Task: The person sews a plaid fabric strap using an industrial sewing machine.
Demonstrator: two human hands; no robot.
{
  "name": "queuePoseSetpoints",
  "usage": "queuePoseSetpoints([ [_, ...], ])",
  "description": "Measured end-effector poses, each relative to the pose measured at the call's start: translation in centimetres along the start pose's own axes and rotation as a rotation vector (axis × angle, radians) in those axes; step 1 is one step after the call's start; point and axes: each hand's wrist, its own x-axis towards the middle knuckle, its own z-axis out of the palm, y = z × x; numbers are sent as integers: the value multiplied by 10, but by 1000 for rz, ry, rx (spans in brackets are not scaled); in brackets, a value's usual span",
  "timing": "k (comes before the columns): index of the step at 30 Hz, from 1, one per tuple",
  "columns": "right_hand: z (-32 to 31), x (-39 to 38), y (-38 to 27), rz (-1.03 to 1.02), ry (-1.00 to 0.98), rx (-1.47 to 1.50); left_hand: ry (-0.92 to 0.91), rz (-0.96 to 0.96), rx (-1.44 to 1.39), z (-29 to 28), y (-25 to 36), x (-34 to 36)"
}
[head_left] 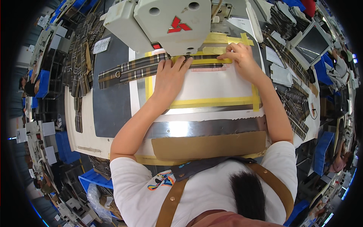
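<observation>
A plaid fabric piece with a zipper (136, 70) and a metal ring lies across the work surface, its right part under the head of a white sewing machine (174, 26). My left hand (169, 77) lies over it, fingers stretched and pressing close to the needle area. To the right, my right hand (242, 60) has bent fingers, with thumb and forefinger closed at the end of a narrow dark plaid strip (206, 57). Beneath is a white sheet (215, 89) edged with yellow tape (215, 101). The needle itself is hidden behind the machine head.
Plaid pieces hang in a pile (81, 56) at the left, and more plaid pieces (295, 106) lie at the right. A small screen (312, 43) stands at the far right. A brown cardboard panel (210, 145) lines the near edge. Blue bins (96, 179) stand below.
</observation>
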Motion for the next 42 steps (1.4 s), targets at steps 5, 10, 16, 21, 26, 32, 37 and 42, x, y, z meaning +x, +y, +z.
queuePoseSetpoints([
  [5, -1, 2, 14, -9, 28, -27, -2, 2, -23, 0, 0, 0],
  [10, -5, 12, 4, -4, 149, 96, -7, -6, -36, 0, -2, -1],
  [16, 26, 14, -47, -76, 42, 301, 15, 0, -65, 1, -1, -1],
  [21, 41, 21, -55, -127, 7, 300, -13, -14, -37, 0, 1, -3],
  [26, 39, 18, -57, -102, -29, 297, -44, -29, -11, 0, -3, -3],
  [32, 45, 18, -55, -193, 33, 165, -50, -31, -224, -3, -28, -12],
  [37, 48, 17, -60, -239, 97, 76, -101, 24, -356, -2, -41, -9],
  [42, 47, 17, -64, -280, 136, 5, -73, 24, -324, -4, -38, -10],
])
